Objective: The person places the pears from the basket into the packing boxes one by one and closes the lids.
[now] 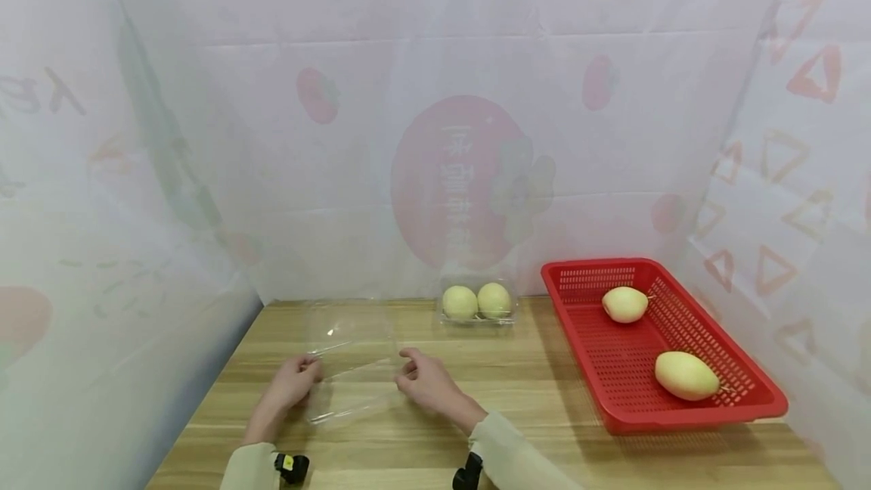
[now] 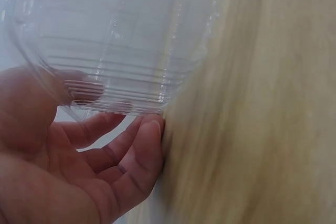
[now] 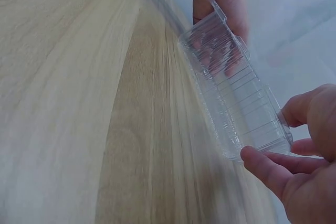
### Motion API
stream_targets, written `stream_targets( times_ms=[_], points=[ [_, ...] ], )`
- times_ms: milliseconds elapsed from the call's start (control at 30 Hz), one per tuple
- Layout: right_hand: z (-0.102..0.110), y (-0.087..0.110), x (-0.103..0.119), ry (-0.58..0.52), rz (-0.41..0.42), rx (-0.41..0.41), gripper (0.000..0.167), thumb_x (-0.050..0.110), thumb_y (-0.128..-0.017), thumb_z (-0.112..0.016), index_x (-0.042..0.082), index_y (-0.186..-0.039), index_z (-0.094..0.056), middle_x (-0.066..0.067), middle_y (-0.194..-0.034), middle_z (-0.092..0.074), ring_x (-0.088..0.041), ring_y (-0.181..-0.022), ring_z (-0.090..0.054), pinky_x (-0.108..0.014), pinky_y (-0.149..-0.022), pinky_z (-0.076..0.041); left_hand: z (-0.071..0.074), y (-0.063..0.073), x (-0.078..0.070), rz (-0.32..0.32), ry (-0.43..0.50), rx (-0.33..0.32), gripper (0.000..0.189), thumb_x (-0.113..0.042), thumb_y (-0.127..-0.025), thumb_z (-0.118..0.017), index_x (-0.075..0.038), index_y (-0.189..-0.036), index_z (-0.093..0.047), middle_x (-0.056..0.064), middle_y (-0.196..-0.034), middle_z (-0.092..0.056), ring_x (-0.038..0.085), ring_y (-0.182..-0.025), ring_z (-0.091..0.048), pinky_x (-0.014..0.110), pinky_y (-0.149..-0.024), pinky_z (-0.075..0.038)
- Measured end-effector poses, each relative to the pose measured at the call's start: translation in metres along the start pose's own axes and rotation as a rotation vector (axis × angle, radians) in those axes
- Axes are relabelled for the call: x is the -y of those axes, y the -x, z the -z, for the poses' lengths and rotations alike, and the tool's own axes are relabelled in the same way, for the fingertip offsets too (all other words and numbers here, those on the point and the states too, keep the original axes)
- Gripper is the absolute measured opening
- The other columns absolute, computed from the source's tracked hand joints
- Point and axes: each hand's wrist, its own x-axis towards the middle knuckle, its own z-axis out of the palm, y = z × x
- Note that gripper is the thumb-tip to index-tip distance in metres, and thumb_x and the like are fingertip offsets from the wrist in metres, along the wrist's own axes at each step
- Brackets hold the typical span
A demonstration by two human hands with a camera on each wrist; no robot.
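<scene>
Plastic this thin should make for a very light load: we judge the clear container (image 1: 354, 369) springy rather than rigid, a little slick, and apt to dent or crack if we squeeze its broad walls. The ribbed ends and the rim look stiffest, so those seem the places to take hold. It is toward the left edge of the worktop (image 1: 517, 414), its far side appearing near the back edge. Our left hand (image 1: 291, 383) has thumb and bent fingers about one end, with only the plastic between them; our right hand (image 1: 427, 383) pinches the opposite end near a corner, thumb and fingers a little apart. By the back edge, around its middle, a second clear box (image 1: 509, 320) holds two round yellow fruits (image 1: 460, 302), and toward the right edge a red basket (image 1: 701, 423) carries two longer fruits (image 1: 687, 376) with stems.
</scene>
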Motion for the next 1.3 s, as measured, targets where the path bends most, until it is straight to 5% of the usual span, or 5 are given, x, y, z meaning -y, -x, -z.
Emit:
stream_targets(
  times_ms=[300,633,1300],
  points=[
    [0.008,0.010,-0.007,0.002,0.018,-0.017,0.049,0.018,-0.093,-0.065,-0.002,-0.135,-0.052,-0.020,-0.112,-0.067,-0.025,-0.098,-0.067,-0.031,-0.078,-0.056,-0.006,0.006,-0.003,0.019,0.114,0.086,0.021,-0.017,-0.098,-0.050,0.003,-0.101,-0.056,0.003,-0.072,-0.050,0.013,-0.053,-0.043,0.028,-0.047,-0.043],
    [0.017,0.021,-0.012,-0.017,0.008,-0.026,0.049,0.015,-0.091,-0.063,-0.002,-0.136,-0.052,-0.019,-0.113,-0.067,-0.024,-0.098,-0.066,-0.033,-0.079,-0.055,-0.011,0.006,-0.004,0.060,0.132,0.137,0.030,-0.026,-0.102,-0.051,0.003,-0.101,-0.058,0.005,-0.076,-0.052,0.014,-0.060,-0.045,0.028,-0.051,-0.047],
    [0.045,0.044,-0.022,0.032,0.019,-0.040,0.051,0.017,-0.091,-0.062,-0.003,-0.137,-0.051,-0.017,-0.114,-0.067,-0.022,-0.099,-0.066,-0.030,-0.083,-0.056,-0.031,0.001,-0.020,0.001,0.182,0.209,0.034,-0.030,-0.100,-0.056,0.003,-0.102,-0.058,0.003,-0.078,-0.050,0.014,-0.065,-0.048,0.030,-0.057,-0.052]
  ],
)
